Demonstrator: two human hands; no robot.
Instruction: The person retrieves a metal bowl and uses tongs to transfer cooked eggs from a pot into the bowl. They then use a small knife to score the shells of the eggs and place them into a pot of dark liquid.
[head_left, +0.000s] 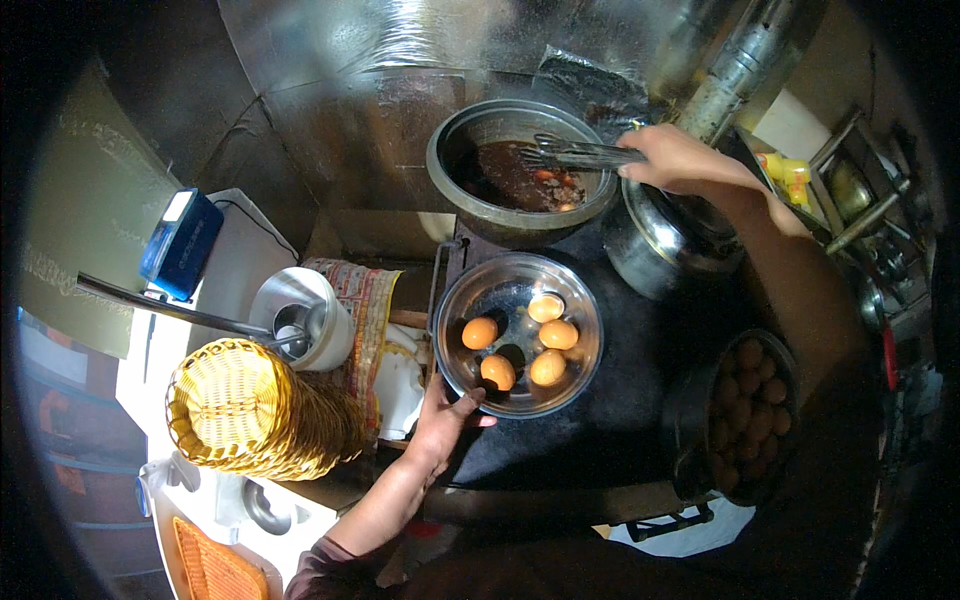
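Observation:
A round metal bowl (517, 405) holds several brown eggs (547, 367) on the dark stovetop. My left hand (448, 420) grips the bowl's near left rim, thumb on the edge. Behind the bowl stands a large dark pot (517, 217) with dark brown liquid and a few eggs partly showing in it. My right hand (660, 157) is closed around the handles of metal tongs (592, 154). The head of the tongs is over the inside of the pot, with no egg seen between its jaws.
At right are a shiny metal pot (649, 259) and a darker pot with many eggs (750, 420). Stacked wicker baskets (232, 405), a white bucket (330, 330) with a ladle (187, 315), and a blue box (187, 244) stand left. A metal wall (337, 135) rises behind.

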